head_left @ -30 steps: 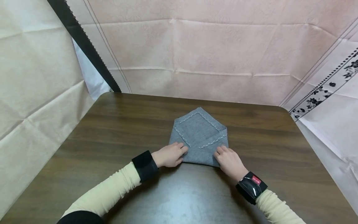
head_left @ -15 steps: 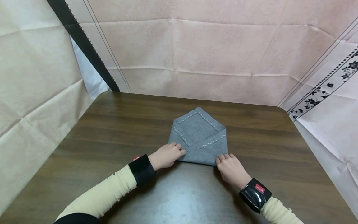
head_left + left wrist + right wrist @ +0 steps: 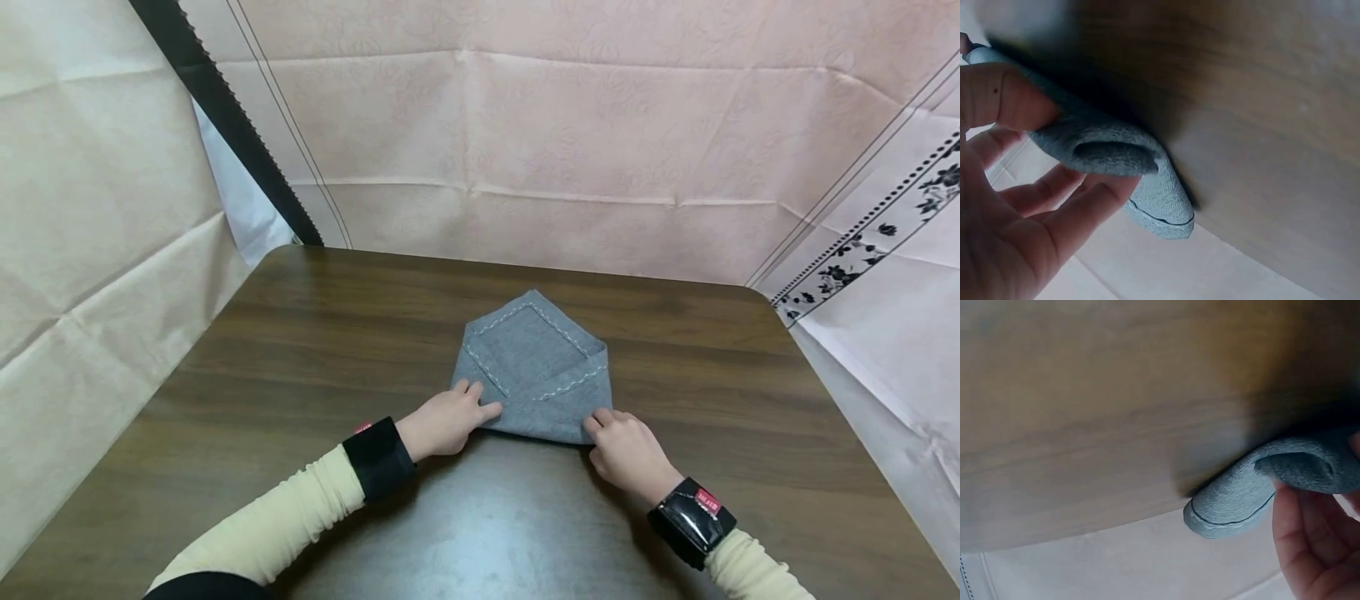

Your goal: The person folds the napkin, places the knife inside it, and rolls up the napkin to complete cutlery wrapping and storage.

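Note:
A grey-blue folded cloth (image 3: 534,346) with wavy white stitching lies on the table, its pointed end away from me. My left hand (image 3: 447,421) is at its near left corner, thumb towards the middle. In the left wrist view, the left hand's thumb and fingers pinch a rolled fold of the cloth (image 3: 1116,147). The near right corner is in my right hand (image 3: 632,454), fingers curled over the edge. In the right wrist view, the right hand (image 3: 1310,544) holds the cloth's folded side (image 3: 1229,500); its thumb is mostly out of frame.
The brown wooden table (image 3: 337,325) has rounded far corners. Pale fabric sheets (image 3: 570,133) hang behind it and at both sides. A black strip (image 3: 232,125) runs down to the far left corner. Black flowers decorate the right sheet (image 3: 847,258).
My left hand has shifted slightly left and its thumb now stands out from the fingers. The right hand has moved a little right and nearer. The cloth has barely moved.

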Demonstrator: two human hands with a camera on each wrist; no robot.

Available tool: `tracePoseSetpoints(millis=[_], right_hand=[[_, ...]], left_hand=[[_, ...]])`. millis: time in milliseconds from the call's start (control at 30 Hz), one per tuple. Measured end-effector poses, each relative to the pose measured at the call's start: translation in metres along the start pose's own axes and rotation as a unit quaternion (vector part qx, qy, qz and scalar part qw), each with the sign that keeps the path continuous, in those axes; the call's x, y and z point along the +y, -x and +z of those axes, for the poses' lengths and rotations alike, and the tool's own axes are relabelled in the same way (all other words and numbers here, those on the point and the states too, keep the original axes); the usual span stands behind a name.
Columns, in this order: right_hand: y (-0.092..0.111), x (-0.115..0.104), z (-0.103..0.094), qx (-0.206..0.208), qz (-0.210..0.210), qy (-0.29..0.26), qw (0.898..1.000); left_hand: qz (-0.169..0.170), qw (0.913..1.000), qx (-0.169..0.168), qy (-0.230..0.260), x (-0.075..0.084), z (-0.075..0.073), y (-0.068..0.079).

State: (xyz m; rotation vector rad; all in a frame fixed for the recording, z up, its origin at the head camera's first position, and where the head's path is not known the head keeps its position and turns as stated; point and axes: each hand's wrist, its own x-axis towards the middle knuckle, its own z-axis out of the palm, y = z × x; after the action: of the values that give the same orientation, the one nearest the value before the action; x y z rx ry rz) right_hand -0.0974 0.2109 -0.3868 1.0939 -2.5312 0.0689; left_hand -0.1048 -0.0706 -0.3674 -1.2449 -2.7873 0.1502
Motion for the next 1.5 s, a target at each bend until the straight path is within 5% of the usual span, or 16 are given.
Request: tracePoseSetpoints(millis=[233, 500, 633, 867, 1333, 1500], right_hand=[[0.004, 0.005, -0.01, -0.04, 0.053, -0.113, 0.991], [0.01, 0.017, -0.013, -0.084, 0.125, -0.286, 0.946], [0.008, 0.021, -0.013, -0.063, 0.141, -0.307, 0.939], [0.006, 0.023, -0.011, -0.026, 0.175, -0.232, 0.956], [-0.004, 0.023, 0.002, -0.045, 0.206, -0.122, 0.97], [-0.006, 0.019, 0.0, -0.015, 0.171, -0.072, 0.983]], left_hand=[[0.015, 0.9931, 0.003, 0.116, -0.007, -0.006, 0.007], [-0.017, 0.9401, -0.043, 0.338, -0.026, -0.004, 0.011], [-0.03, 0.9319, -0.012, 0.361, -0.034, 0.0, 0.01], [-0.059, 0.9476, 0.055, 0.309, -0.04, 0.004, 0.005], [-0.15, 0.973, 0.004, 0.176, -0.037, 0.009, -0.01], [-0.124, 0.9893, 0.034, 0.069, -0.031, 0.005, -0.009]])
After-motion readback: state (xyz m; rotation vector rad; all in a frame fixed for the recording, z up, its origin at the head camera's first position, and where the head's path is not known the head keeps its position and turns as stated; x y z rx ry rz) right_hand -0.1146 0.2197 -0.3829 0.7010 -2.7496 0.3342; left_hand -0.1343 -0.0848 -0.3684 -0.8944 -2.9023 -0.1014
